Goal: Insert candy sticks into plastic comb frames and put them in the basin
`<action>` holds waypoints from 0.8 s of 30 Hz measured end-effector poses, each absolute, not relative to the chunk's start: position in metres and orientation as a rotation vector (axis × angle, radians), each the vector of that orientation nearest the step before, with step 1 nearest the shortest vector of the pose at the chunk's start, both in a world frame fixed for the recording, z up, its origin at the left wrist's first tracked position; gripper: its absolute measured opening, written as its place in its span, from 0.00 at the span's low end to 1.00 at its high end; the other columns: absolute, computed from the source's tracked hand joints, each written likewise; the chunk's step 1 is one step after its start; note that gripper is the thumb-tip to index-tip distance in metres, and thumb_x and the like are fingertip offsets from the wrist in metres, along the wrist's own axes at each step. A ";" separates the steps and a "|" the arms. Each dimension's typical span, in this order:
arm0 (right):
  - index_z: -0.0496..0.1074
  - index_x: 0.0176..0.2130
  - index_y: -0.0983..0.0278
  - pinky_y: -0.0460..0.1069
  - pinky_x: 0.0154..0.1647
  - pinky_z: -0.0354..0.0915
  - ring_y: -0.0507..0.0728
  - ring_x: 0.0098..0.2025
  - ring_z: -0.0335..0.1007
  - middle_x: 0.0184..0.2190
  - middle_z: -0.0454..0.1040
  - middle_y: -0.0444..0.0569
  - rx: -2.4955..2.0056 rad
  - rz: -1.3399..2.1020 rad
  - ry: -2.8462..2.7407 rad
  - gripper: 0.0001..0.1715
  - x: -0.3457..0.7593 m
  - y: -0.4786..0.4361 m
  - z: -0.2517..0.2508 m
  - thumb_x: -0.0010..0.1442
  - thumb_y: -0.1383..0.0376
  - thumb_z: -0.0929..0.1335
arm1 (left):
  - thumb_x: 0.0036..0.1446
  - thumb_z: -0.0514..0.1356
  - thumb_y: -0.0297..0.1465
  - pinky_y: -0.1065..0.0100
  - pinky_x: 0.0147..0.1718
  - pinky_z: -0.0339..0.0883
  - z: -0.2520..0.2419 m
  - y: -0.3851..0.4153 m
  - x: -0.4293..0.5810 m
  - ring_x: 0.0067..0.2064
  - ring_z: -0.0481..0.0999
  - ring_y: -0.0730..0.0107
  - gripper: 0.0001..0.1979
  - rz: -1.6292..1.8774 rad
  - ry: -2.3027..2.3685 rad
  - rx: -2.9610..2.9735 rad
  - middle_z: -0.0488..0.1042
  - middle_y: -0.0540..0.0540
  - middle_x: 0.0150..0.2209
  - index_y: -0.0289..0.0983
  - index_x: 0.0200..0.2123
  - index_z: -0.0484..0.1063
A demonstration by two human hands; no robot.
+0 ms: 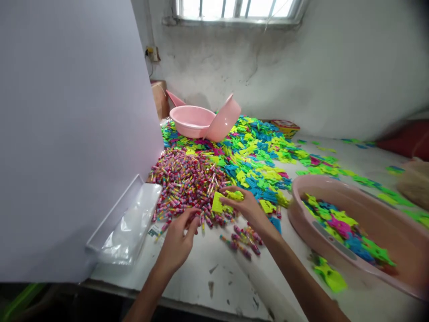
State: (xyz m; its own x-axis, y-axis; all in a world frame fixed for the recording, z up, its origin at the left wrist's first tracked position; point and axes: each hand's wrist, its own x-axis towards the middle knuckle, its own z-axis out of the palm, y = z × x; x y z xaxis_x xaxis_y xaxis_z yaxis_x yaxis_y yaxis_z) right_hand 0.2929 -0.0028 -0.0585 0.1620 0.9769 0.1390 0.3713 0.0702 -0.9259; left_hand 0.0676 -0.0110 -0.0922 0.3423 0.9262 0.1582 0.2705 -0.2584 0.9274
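My right hand [246, 205] is closed around flat yellow plastic pieces [217, 203], their shape partly covered by the fingers. It is over the near right edge of a heap of small pink, red and yellow tubes [184, 179]. Lower and to the left, my left hand [181, 237] has its thumb and fingers curled together at the heap's near edge. A tube with a yellow end [203, 222] shows just beside its fingertips; whether the fingers hold anything is hidden. Several loose tubes [243, 239] lie on the white table [197, 273] between my forearms.
Green, yellow and blue plastic pieces [258, 156] spread behind the tubes. A pink tub [296, 210] with more pieces stands right. Pink basins [192, 120] rest at the back. Clear plastic bags [129, 228] lie left, beside a tall white panel [77, 134].
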 end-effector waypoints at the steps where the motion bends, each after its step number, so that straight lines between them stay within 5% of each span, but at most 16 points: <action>1: 0.79 0.40 0.61 0.47 0.29 0.65 0.56 0.33 0.73 0.40 0.78 0.48 -1.410 0.864 -1.363 0.18 0.282 -0.011 -0.053 0.52 0.53 0.74 | 0.66 0.52 0.40 0.67 0.36 0.68 -0.086 -0.012 0.069 0.33 0.73 0.69 0.14 0.961 1.076 1.749 0.73 0.49 0.33 0.39 0.46 0.69; 6: 0.79 0.37 0.60 0.46 0.32 0.65 0.54 0.34 0.71 0.34 0.77 0.45 -1.235 1.160 -1.252 0.14 0.241 -0.036 -0.044 0.50 0.58 0.77 | 0.59 0.61 0.42 0.75 0.21 0.56 -0.073 -0.019 0.073 0.22 0.60 0.78 0.13 1.027 1.037 1.472 0.61 0.56 0.23 0.38 0.37 0.70; 11: 0.79 0.39 0.62 0.46 0.28 0.65 0.56 0.34 0.71 0.34 0.77 0.47 -1.026 1.326 -0.806 0.19 0.215 -0.050 -0.057 0.49 0.57 0.77 | 0.59 0.61 0.44 0.76 0.16 0.56 -0.070 -0.031 0.072 0.19 0.58 0.80 0.15 1.084 0.904 1.148 0.60 0.57 0.22 0.38 0.38 0.67; 20: 0.77 0.32 0.63 0.49 0.29 0.69 0.55 0.31 0.70 0.31 0.76 0.47 -1.019 1.222 -0.619 0.13 0.195 -0.059 -0.060 0.47 0.59 0.78 | 0.63 0.56 0.45 0.74 0.17 0.61 -0.065 -0.045 0.074 0.18 0.59 0.78 0.14 1.099 0.850 1.175 0.56 0.59 0.20 0.39 0.37 0.64; 24: 0.77 0.33 0.63 0.48 0.27 0.68 0.55 0.31 0.71 0.31 0.76 0.46 -1.088 1.117 -0.608 0.16 0.201 -0.057 -0.059 0.45 0.59 0.79 | 0.64 0.55 0.45 0.72 0.22 0.59 -0.061 -0.045 0.071 0.24 0.63 0.76 0.15 0.984 1.061 1.514 0.62 0.55 0.25 0.38 0.38 0.67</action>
